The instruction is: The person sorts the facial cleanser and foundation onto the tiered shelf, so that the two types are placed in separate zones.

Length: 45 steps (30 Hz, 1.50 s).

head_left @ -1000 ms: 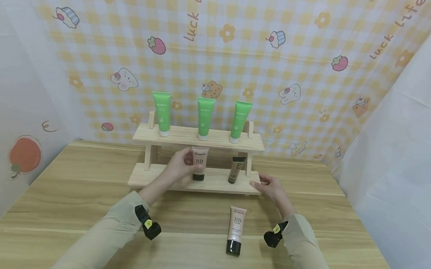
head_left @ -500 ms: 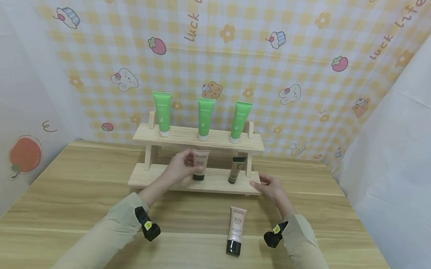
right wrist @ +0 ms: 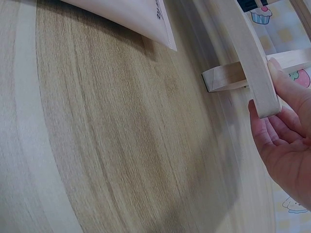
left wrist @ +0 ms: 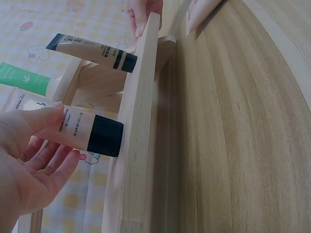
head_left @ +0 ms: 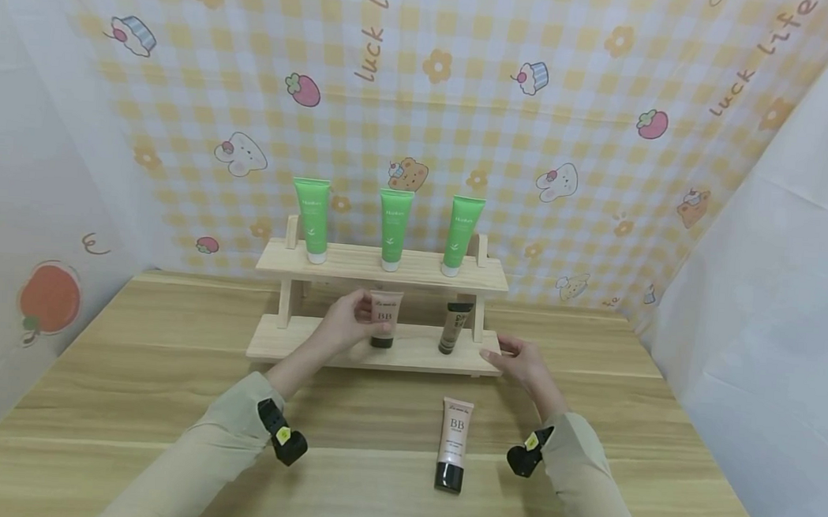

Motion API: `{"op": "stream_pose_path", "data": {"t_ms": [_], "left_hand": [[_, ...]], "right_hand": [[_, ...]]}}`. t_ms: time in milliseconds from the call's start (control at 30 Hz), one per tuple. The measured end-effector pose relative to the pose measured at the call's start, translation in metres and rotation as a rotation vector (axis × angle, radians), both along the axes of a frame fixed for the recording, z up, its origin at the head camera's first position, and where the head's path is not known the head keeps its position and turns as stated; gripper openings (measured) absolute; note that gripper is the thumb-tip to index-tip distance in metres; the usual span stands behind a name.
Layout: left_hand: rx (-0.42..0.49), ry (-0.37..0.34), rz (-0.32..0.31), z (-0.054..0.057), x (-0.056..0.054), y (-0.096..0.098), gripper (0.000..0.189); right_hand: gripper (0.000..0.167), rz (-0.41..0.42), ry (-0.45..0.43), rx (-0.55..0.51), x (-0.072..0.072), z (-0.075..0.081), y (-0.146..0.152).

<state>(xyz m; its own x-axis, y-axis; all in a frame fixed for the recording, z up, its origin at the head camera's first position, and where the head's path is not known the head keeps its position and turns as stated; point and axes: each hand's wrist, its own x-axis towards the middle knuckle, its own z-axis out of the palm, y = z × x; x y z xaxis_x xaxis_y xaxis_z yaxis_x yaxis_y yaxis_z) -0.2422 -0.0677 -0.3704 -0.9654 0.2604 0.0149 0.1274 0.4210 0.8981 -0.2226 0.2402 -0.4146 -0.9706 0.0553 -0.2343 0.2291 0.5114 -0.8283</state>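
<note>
My left hand [head_left: 344,323] pinches a pink BB cream tube [head_left: 385,310] between thumb and fingers. The tube stands upright, its black cap [left wrist: 105,136] right at the lower board of a two-tier wooden shelf [head_left: 276,348]. My right hand [head_left: 521,364] grips the right end of that lower board, thumb on top and fingers underneath, as the right wrist view [right wrist: 286,126] shows. To the right of the held tube stands a smaller beige tube with dark ends [head_left: 454,327]. A second pink BB cream tube [head_left: 454,443] lies flat on the table in front of the shelf.
Along the upper board stand three green tubes [head_left: 392,229] on white caps. The wooden table [head_left: 163,401] runs back to a yellow checked cloth [head_left: 351,128], with white cloth at both sides. Each sleeve cuff carries a black wrist camera [head_left: 282,432].
The held BB cream tube has come down slightly and its top has tilted back onto the lower board with the left hand. The right hand keeps its place on the board's end.
</note>
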Motion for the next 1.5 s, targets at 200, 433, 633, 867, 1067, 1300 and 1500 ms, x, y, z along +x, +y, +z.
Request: {"op": "stream_pose_path", "data": {"t_ms": [200,433,633,867,1067,1300,1500], "left_hand": [[0.008,-0.002,-0.001,0.0,0.0,0.0,0.048],[0.017,-0.023,0.002,0.001,0.001,-0.001,0.053],[0.005,-0.058,0.008,0.0,0.001,-0.007,0.059],[-0.064,-0.141,-0.015,0.001,0.004,-0.019,0.063],[-0.113,-0.15,-0.037,0.002,0.009,-0.026,0.06],[-0.169,-0.173,-0.06,0.0,0.015,-0.028,0.053],[-0.169,-0.156,-0.087,-0.005,0.02,-0.025,0.049]], "right_hand": [[0.065,-0.006,-0.001,-0.01,-0.001,-0.001,0.0],[0.065,-0.01,-0.007,-0.011,0.0,0.001,0.0],[0.066,-0.006,-0.008,-0.015,0.0,0.001,-0.001],[0.066,-0.008,-0.012,-0.004,0.0,0.001,-0.001],[0.064,-0.005,-0.004,-0.015,0.001,0.001,-0.001],[0.065,0.008,0.004,-0.019,0.001,0.0,-0.001],[0.064,0.008,0.013,-0.02,0.001,0.0,0.0]]}}
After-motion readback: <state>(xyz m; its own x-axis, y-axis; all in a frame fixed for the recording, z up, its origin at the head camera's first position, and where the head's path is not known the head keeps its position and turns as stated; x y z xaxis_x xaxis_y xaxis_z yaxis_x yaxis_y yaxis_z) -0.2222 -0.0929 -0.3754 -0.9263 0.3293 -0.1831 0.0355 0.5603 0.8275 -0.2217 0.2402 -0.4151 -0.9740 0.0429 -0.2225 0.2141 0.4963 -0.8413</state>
